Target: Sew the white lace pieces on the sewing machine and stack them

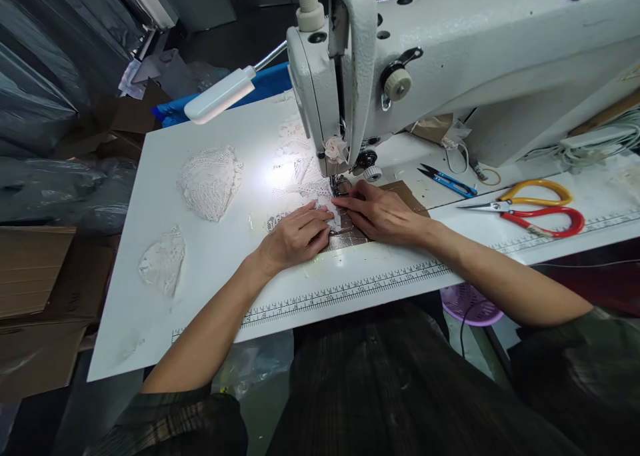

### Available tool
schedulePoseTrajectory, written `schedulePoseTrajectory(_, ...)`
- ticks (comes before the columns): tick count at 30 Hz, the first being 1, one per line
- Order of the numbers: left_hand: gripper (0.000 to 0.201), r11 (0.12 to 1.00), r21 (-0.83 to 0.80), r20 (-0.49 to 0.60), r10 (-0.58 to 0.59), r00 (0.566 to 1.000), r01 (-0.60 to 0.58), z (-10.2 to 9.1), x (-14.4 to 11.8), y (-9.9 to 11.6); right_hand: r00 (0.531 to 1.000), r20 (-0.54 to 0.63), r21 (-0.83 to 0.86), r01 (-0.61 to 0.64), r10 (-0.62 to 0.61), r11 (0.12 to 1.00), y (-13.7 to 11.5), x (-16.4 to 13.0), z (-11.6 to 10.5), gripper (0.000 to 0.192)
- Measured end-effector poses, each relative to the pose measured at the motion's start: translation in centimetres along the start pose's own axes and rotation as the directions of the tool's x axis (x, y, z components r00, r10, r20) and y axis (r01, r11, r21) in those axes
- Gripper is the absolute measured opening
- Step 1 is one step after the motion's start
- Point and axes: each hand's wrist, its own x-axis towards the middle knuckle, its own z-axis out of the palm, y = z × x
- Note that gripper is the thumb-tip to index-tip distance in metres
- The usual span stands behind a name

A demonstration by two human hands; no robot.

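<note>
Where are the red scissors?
In the head view, the red scissors lie on the white table at the person's right, just below the yellow scissors, beyond the right hand.

We count: one sewing machine, one lamp, two loose lace pieces lying left, two scissors, one blue thread snips, two hands at the needle, one purple basket.
</note>
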Motion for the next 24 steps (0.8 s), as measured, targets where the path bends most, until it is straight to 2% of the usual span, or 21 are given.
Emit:
schedulePoseTrajectory(2, 0.007, 0.998, -0.027, -0.034, -0.056, 0.998, 0.055, -0.1, 0.0, 0.1, 0.998, -0.066, 0.111, 0.011, -0.004, 0.994, 0.4, -0.2, -0.2, 0.042)
schedulePoseTrajectory(4, 0.007, 0.988, -0.084, -0.066, -0.138, 0.988, 0.133, -0.3, 0.0, 0.3, 0.997, -0.080, 0.205, 0.031, -0.015, 0.978, 0.6, -0.3, -0.5, 0.039)
schedulePoseTrajectory(7, 0.008, 0.956, -0.160, -0.082, -0.262, 0.961, 0.247, -0.5, 0.0, 0.5, 0.996, -0.010, 0.289, 0.093, -0.094, 0.953, 0.4, -0.4, -1.1, 0.034)
schedulePoseTrajectory(9, 0.009, 0.944, -0.178, -0.080, -0.296, 0.952, 0.279, -0.5, 0.0, 0.5, 0.986, 0.049, 0.282, 0.141, -0.161, 0.949, 0.2, -0.5, -1.3, 0.034)
schedulePoseTrajectory(14, 0.009, 0.967, -0.157, -0.034, -0.209, 0.977, 0.201, -0.5, 0.0, 0.5, 0.971, 0.105, 0.184, 0.193, -0.215, 0.964, 0.0, -0.4, -1.3, 0.037)
schedulePoseTrajectory(17, 0.009, 0.986, -0.089, 0.005, -0.140, 0.990, 0.140, -0.4, 0.0, 0.3, 0.972, 0.115, 0.174, 0.185, -0.207, 0.967, 0.0, -0.4, -1.4, 0.037)
schedulePoseTrajectory(24, 0.012, 0.997, 0.035, 0.039, -0.072, 0.997, 0.071, -0.2, 0.0, -0.1, 0.973, 0.139, 0.177, 0.157, -0.182, 0.972, -0.1, -0.5, -1.6, 0.037)
